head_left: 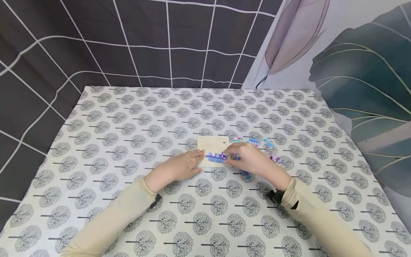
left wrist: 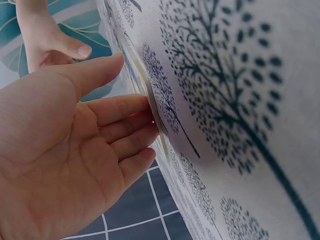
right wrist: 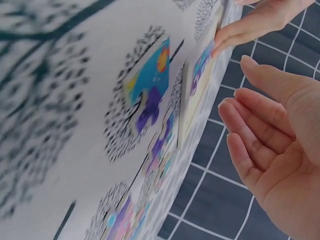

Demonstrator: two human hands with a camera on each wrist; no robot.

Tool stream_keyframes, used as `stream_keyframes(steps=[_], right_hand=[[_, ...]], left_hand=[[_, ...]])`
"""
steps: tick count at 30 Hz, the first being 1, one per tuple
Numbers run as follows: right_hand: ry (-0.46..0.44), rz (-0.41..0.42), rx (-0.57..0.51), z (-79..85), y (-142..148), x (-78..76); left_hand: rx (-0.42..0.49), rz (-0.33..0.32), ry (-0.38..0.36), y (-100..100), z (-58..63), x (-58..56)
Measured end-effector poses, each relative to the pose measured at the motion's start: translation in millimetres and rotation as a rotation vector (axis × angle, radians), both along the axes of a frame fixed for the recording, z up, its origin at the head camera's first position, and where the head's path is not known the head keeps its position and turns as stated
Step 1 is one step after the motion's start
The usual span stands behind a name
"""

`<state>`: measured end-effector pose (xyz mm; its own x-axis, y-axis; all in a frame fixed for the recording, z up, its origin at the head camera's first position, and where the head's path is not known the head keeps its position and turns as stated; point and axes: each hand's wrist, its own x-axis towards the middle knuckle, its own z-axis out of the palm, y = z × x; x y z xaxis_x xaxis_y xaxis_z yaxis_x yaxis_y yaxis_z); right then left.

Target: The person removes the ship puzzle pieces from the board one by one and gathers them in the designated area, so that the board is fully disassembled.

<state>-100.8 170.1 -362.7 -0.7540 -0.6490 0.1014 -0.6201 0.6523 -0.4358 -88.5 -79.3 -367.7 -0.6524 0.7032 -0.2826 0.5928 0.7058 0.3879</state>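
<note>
A pale wooden puzzle tray [head_left: 212, 142] lies on the patterned cloth, with joined blue and purple puzzle pieces [head_left: 212, 157] along its near part. My left hand [head_left: 181, 166] rests its fingertips against the tray's left edge. In the left wrist view, that hand [left wrist: 75, 145] has nearly straight fingers meeting the thin tray edge [left wrist: 159, 125]. Over the tray's right side is my right hand [head_left: 252, 159], thumb and fingertips close to the joined pieces. Seen from the right wrist, this hand [right wrist: 280, 135] has loosely bent fingers, apart from the thumb, with nothing visible between them.
Loose puzzle pieces lie right of the tray: a blue one [head_left: 246, 175] nearest me, a pink and purple one [head_left: 275, 159], and several [head_left: 253, 141] farther back. A cloth with trees printed on it [head_left: 144, 214] covers the table. A dark checked curtain [head_left: 147, 32] hangs behind.
</note>
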Motion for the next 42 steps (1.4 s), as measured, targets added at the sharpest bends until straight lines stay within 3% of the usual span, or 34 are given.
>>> stream_keyframes(steps=[14, 24, 30, 42], right_hand=[[-0.061, 0.06, 0.053, -9.6, -19, -12.3], [-0.182, 0.029, 0.105, -10.4, -31, -19.4], [-0.21, 0.009, 0.155, -8.9, -39, -23.0], [-0.298, -0.034, 0.136, -11.5, -46, -31.1]], left_hand=[[0.014, 0.003, -0.033, 0, 0.5, -3.1], [0.009, 0.006, -0.02, -1, -0.3, -2.2], [-0.007, 0.008, -0.021, 0, 1.6, -2.6], [0.008, 0.014, -0.024, 0, 4.3, -1.2]])
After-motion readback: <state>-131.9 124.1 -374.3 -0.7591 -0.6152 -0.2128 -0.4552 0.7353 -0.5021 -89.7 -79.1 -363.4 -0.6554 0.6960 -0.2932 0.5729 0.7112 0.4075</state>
